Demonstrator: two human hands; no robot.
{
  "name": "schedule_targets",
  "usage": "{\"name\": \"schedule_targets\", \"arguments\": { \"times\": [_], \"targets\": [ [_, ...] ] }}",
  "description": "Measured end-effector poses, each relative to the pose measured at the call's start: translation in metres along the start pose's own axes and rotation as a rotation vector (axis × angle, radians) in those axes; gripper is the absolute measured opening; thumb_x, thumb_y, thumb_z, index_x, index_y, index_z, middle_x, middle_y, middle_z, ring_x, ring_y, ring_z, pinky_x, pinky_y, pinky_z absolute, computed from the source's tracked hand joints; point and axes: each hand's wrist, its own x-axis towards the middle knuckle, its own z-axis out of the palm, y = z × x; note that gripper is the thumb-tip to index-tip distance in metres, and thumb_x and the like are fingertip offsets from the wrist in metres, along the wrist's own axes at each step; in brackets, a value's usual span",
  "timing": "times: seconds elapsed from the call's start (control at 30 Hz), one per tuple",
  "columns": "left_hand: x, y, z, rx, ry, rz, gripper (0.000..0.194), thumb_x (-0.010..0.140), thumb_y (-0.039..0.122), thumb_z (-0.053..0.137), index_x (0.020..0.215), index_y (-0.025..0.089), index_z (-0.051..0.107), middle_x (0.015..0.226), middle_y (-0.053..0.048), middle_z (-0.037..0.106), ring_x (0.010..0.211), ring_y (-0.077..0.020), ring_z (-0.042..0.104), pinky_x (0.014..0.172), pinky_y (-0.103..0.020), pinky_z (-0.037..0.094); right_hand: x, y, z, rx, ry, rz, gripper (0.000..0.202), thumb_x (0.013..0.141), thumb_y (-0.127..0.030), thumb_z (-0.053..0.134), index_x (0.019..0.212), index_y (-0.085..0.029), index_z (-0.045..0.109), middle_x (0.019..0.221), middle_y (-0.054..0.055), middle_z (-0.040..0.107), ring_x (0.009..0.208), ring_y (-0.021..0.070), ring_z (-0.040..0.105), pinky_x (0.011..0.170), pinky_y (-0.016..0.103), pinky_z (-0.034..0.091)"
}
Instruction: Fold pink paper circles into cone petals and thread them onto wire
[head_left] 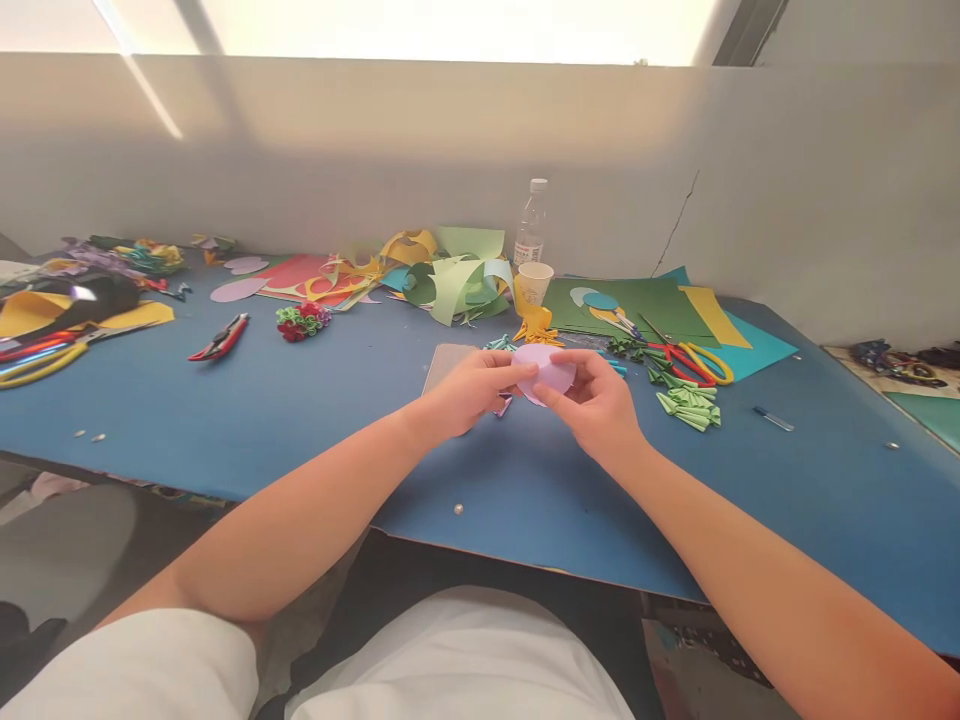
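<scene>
A round piece of light purple paper [551,372] is held between both hands above the blue table [337,400]. My left hand [476,388] pinches its left edge with thumb on top. On the right edge my right hand [598,400] closes, thumb and fingers on the paper. Beneath the left hand lies a flat pale object [444,365], partly hidden. Just behind the hands is a bunch of yellow folded paper pieces [536,326]. Light green folded pieces [691,408] lie right of my right hand.
A paper cup [534,284] and plastic bottle [532,225] stand behind the hands. Red-and-yellow scissors [694,363] rest on the right by green sheets [630,312]. Leftward are pliers [220,338], a red-green paper cluster [303,320], paper scraps [457,280] and more scissors [56,358].
</scene>
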Motion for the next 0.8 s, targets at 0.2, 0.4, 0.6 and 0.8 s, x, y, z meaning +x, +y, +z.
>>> {"name": "schedule_targets", "arguments": {
  "times": [0.2,0.4,0.6,0.8],
  "targets": [
    [-0.0022,-0.0029,0.001,0.063,-0.034,-0.022,0.034,0.08,0.046,0.084,0.096,0.017,0.077,0.083,-0.003,0.057,0.07,-0.0124,0.045,0.054,-0.028,0.023,-0.002,0.0064,-0.0051,-0.008,0.009,0.064,0.055,0.068,-0.048,0.094,0.111,-0.022,0.072,0.108,0.011,0.08,0.094,0.0291,0.078,0.084,0.045,0.066],
    [-0.0074,0.0035,0.0034,0.089,-0.069,-0.015,0.032,0.074,0.042,0.087,0.095,0.019,0.077,0.08,-0.002,0.057,0.067,-0.0123,0.041,0.053,-0.03,0.019,-0.0021,0.0057,-0.0071,-0.008,-0.031,0.054,0.054,0.068,-0.05,0.094,0.11,-0.023,0.073,0.105,0.009,0.081,0.091,0.0287,0.079,0.083,0.045,0.066],
    [-0.0071,0.0045,0.0046,0.072,-0.082,0.012,0.034,0.077,0.048,0.084,0.096,0.021,0.079,0.081,-0.002,0.061,0.067,-0.012,0.042,0.053,-0.029,0.021,-0.0025,0.0023,-0.0081,0.055,-0.021,0.051,0.053,0.068,-0.043,0.096,0.111,-0.024,0.071,0.104,0.008,0.082,0.089,0.0265,0.079,0.083,0.044,0.067],
    [-0.0049,0.0005,0.0023,0.057,-0.063,0.023,0.037,0.08,0.05,0.082,0.104,0.021,0.079,0.081,-0.002,0.061,0.062,-0.0102,0.038,0.053,-0.03,0.02,-0.0013,0.0017,-0.0083,0.102,0.009,0.027,0.047,0.07,-0.04,0.095,0.109,-0.023,0.073,0.109,0.008,0.081,0.097,0.0272,0.079,0.089,0.046,0.067]
  ]
}}
